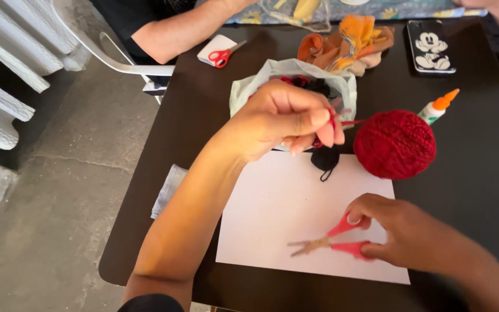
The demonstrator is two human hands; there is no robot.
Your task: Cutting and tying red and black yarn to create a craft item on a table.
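At frame centre the left hand (pixel 284 121) pinches a red yarn strand (pixel 350 122) running from the red ball (pixel 394 144) at centre right, while the right hand (pixel 402 231) grips open red-handled scissors (pixel 330 241) over white paper (pixel 295 214), strand judged uncut.

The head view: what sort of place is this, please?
Probably a home table used for crafts. On the dark table lie a ball of red yarn, a glue bottle and white paper; the right hand holds open red scissors.
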